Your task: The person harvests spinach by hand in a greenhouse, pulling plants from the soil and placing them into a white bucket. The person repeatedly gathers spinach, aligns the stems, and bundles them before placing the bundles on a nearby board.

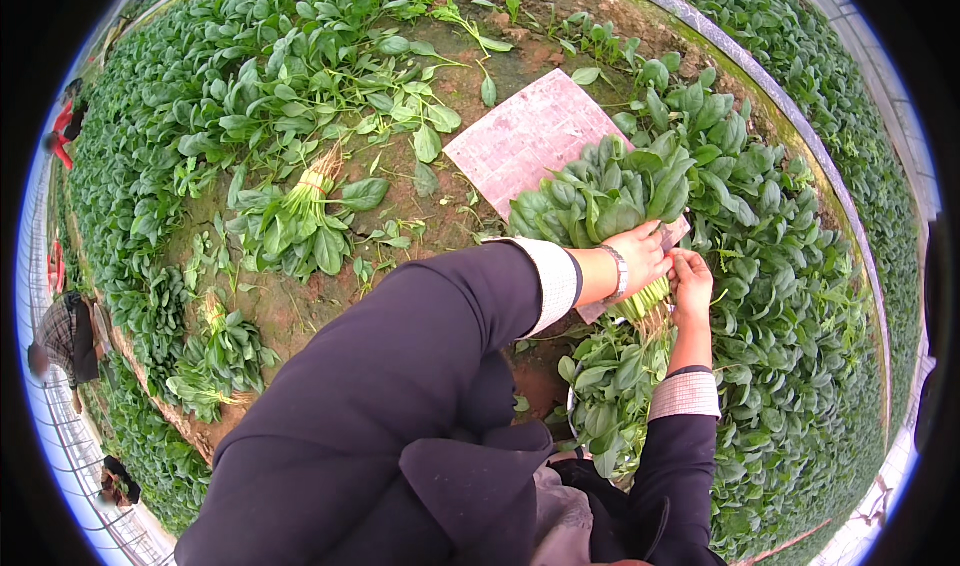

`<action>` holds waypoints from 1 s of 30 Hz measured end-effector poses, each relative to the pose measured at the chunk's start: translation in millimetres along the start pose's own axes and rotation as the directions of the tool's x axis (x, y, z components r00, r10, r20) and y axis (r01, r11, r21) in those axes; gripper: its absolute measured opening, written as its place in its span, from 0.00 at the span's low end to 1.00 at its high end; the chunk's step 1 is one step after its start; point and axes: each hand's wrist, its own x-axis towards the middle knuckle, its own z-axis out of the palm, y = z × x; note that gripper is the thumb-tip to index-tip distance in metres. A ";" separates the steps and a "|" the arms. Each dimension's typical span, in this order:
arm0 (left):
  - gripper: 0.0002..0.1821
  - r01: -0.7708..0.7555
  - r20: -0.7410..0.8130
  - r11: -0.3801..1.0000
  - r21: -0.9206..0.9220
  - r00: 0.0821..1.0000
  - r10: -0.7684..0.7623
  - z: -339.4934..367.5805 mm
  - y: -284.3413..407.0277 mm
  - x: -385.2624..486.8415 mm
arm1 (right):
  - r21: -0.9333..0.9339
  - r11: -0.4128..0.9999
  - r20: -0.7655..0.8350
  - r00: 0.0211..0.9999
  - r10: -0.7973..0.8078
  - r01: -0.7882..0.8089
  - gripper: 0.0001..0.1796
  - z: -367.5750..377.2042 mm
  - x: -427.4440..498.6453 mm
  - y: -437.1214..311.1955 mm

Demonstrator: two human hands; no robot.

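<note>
A bunch of leafy spinach (600,191) lies over a worn pinkish board (532,142), leaves towards the far side and stems and roots towards me. My left hand (643,257), with a metal-banded watch on the wrist, grips the bunch where leaves meet stems. Against the stems' right side is my right hand (690,277), thumb and fingertips pinched together beside a small reddish bit; what they hold is too small to tell. Below the roots, loose spinach (611,393) is heaped on what looks like a pale-rimmed container, mostly hidden.
Spinach bunches with reddish ties (304,213) (217,348) lie on the soil to the left, among loose leaves. Dense spinach plants (780,303) grow close on the right, bordered by a pale curved strip (825,138). Several people are at the far left, one in a checked shirt (64,337).
</note>
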 end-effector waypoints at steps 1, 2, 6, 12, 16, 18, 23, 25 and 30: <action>0.33 0.000 0.017 1.000 -0.002 1.000 0.000 0.2 0.1 0.6 | 0.037 0.998 0.046 0.998 0.040 -0.041 0.05 -0.1 0.2 -4.3; 0.33 0.002 0.007 1.000 -0.025 1.000 -0.002 0.8 0.1 1.0 | 0.058 0.991 0.058 0.992 0.114 -0.117 0.05 -0.1 -0.8 -8.4; 0.31 0.005 -0.021 0.999 -0.049 1.000 -0.006 5.3 0.2 1.2 | -0.001 1.000 0.204 0.979 0.022 -0.023 0.07 -1.4 -11.5 -23.0; 0.23 0.022 -0.065 1.000 0.000 0.998 -0.021 10.2 2.6 3.0 | -0.533 0.796 0.160 0.958 -0.238 0.286 0.18 -2.8 -14.7 -28.7; 0.24 0.028 -0.077 1.000 -0.005 0.997 -0.029 9.6 2.9 1.9 | -0.423 0.890 0.138 0.983 -0.124 0.171 0.23 1.3 -6.4 -26.0; 0.24 0.021 -0.090 1.000 -0.008 0.996 -0.022 10.0 3.0 1.1 | -0.418 0.891 0.121 0.983 -0.135 0.174 0.25 2.6 -4.9 -25.8; 0.25 0.013 -0.094 1.000 0.004 0.995 -0.013 13.7 2.8 1.8 | -0.316 0.933 0.147 0.981 -0.129 0.171 0.26 4.3 -3.0 -26.4; 0.24 0.022 -0.098 1.000 0.018 0.995 -0.020 14.6 3.0 1.2 | -0.318 0.925 0.173 0.972 -0.161 0.210 0.26 4.6 0.2 -24.9; 0.22 0.035 -0.121 0.999 0.035 0.992 -0.031 12.3 3.6 1.3 | -0.741 0.642 0.026 0.963 -0.269 0.200 0.21 2.9 13.8 -14.9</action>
